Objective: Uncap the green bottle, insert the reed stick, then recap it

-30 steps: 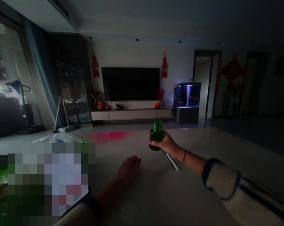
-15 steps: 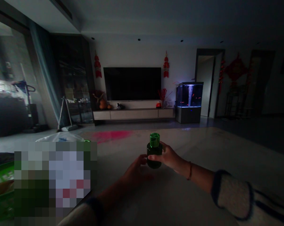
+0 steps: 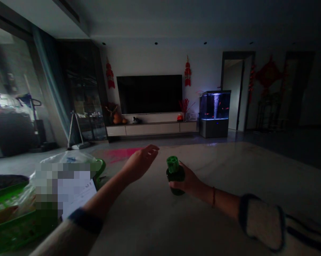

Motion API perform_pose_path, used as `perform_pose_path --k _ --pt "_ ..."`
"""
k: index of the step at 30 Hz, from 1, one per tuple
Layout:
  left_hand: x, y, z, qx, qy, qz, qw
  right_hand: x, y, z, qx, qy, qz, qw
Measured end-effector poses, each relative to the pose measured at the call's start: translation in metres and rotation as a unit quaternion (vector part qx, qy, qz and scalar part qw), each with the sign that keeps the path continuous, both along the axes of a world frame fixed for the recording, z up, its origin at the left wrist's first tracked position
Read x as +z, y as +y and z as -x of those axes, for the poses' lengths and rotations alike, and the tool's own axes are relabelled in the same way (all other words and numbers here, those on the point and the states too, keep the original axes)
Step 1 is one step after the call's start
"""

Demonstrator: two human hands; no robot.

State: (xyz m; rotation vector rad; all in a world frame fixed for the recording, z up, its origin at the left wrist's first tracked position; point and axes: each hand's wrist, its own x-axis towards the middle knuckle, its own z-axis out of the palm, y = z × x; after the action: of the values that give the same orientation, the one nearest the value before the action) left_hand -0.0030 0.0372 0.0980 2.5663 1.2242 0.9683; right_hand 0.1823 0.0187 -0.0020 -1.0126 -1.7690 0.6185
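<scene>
Where your view begins at the lower left, one green plastic basket [image 3: 14,227] sits on the counter [image 3: 160,227], with a clear plastic bag [image 3: 67,156] bunched beside it. A sheet of paper [image 3: 79,199] lies just past them, its printing blurred too heavily for you to read. A rounded green object [image 3: 99,169] shows behind the paper, too dim to name.

Your left hand [image 3: 141,161] reaches out beyond the paper, open, fingers spread, holding nothing, and just left of the bottle. That single dark green bottle [image 3: 175,179], topped by a ribbed bright green cap [image 3: 172,164], is gripped in your right hand [image 3: 187,181], whose fingers wrap its side. It leans slightly, you can't read any label on it, and you can't tell whether its base meets the counter. One red thread bracelet [image 3: 213,196] circles your right wrist.

Far beyond the counter, a dark wall-mounted television [image 3: 149,94] hangs between two red hanging ornaments [image 3: 110,75]. To its right glows one lit aquarium [image 3: 215,106] holding small red fish.
</scene>
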Motion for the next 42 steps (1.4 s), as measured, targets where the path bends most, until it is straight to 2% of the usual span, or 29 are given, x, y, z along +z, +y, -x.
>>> perform_pose_path --k 1,3,6,9,15,20,24,32,35,37,42 --pt "0.010 -0.005 -0.003 -0.013 0.015 -0.002 1.000 0.000 -0.001 -0.001 -0.001 -0.001 -0.001 1.000" --pt "0.020 -0.014 -0.010 -0.080 0.047 0.018 0.996 0.002 -0.002 -0.002 -0.008 0.011 -0.005 1.000" --pt "0.019 -0.020 -0.017 -0.157 0.090 0.017 0.983 0.006 0.001 -0.007 -0.009 0.000 -0.025 1.000" --pt "0.015 -0.016 -0.021 -0.196 0.096 0.040 0.975 0.009 0.008 -0.016 0.009 -0.024 -0.025 0.999" --pt "0.014 -0.001 -0.024 -0.184 0.083 0.044 0.978 0.022 0.015 -0.038 0.068 -0.092 0.003 0.993" --pt "0.012 -0.002 -0.026 -0.187 0.063 0.052 0.979 0.039 0.007 -0.044 0.104 -0.143 0.016 0.984" --pt "0.011 -0.004 -0.027 -0.182 0.079 0.076 0.977 0.044 0.003 -0.046 0.135 -0.164 0.027 0.977" --pt "0.013 -0.004 -0.028 -0.123 0.103 0.038 0.986 0.046 0.000 -0.043 0.122 -0.176 0.036 0.976" --pt "0.014 -0.008 -0.028 -0.094 0.084 0.049 0.991 0.047 -0.002 -0.043 0.126 -0.174 0.032 0.976" --pt "0.016 -0.011 -0.026 -0.108 0.054 0.068 0.990 0.047 -0.002 -0.043 0.128 -0.174 0.030 0.976" --pt "0.020 -0.019 -0.023 -0.212 0.051 0.137 0.966 0.044 -0.002 -0.044 0.124 -0.176 0.024 0.976"
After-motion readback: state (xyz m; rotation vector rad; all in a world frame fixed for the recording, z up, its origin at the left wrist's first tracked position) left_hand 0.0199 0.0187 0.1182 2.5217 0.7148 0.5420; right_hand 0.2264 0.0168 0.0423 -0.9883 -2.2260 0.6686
